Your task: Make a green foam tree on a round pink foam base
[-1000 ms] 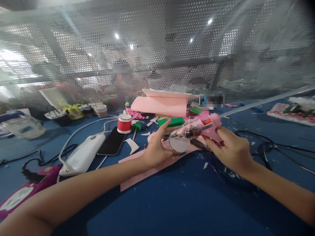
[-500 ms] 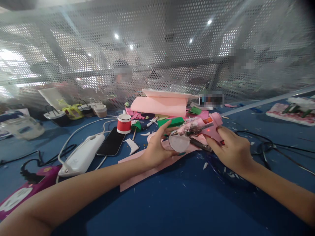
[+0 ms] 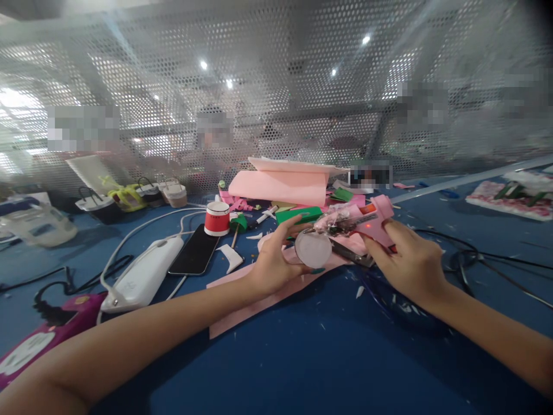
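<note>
My left hand (image 3: pixel 274 259) grips a round white piece (image 3: pixel 313 249) between thumb and fingers, its pale circular face turned toward me. Whether it is a flat disc or the end of a cup, I cannot tell. In my right hand (image 3: pixel 410 262) is a pink hot glue gun (image 3: pixel 377 222) with a small red light lit. Its nozzle end, covered in clear glue strands, points left and lies at the top edge of the white piece. Below both hands a strip of pink paper (image 3: pixel 242 314) rests on the blue table (image 3: pixel 276 369).
A red and white paper cup (image 3: pixel 217 219), a black phone (image 3: pixel 194 251) and a white power bank (image 3: pixel 144 274) are to the left. A purple power strip (image 3: pixel 82 314) sits nearer me. Behind lie pink sheets (image 3: pixel 279 187) and scraps. Black cables (image 3: pixel 470 253) trail at right.
The glue gun's nozzle end has shifted slightly up along the white piece's top edge. Both hands keep their hold, and the view has moved a little.
</note>
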A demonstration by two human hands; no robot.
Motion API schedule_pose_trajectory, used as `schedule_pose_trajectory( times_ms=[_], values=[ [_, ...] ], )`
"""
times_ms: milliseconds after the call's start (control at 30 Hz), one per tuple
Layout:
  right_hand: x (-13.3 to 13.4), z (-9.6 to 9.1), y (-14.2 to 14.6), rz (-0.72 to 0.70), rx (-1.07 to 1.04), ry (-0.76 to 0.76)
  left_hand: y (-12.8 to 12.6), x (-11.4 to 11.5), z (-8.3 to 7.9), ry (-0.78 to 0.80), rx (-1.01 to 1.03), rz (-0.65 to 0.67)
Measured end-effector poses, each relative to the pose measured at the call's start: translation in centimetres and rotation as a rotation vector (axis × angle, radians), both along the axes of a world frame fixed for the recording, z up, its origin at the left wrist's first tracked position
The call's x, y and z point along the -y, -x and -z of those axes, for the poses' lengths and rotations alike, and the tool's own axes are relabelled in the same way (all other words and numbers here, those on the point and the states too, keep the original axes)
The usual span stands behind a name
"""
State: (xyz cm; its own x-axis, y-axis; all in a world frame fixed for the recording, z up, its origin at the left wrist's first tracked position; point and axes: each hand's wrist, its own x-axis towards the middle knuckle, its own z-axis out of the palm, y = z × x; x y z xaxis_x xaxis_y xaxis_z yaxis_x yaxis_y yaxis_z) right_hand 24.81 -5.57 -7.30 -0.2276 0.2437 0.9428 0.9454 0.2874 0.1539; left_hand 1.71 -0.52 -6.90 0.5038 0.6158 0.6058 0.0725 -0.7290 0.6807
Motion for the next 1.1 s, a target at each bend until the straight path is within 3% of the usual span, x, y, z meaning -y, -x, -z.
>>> schedule_pose_trajectory(
  times_ms=[467, 1100],
  values=[
    [-0.2, 0.5, -0.7, 0.079, 0.002, 0.012, 0.1, -0.3, 0.2, 0.011, 0.002, -0.018],
    [-0.2, 0.4, -1.2, 0.082, -0.043, 0.017, 0.2, -0.5, 0.7, 0.060, -0.013, -0.035]
  ],
)
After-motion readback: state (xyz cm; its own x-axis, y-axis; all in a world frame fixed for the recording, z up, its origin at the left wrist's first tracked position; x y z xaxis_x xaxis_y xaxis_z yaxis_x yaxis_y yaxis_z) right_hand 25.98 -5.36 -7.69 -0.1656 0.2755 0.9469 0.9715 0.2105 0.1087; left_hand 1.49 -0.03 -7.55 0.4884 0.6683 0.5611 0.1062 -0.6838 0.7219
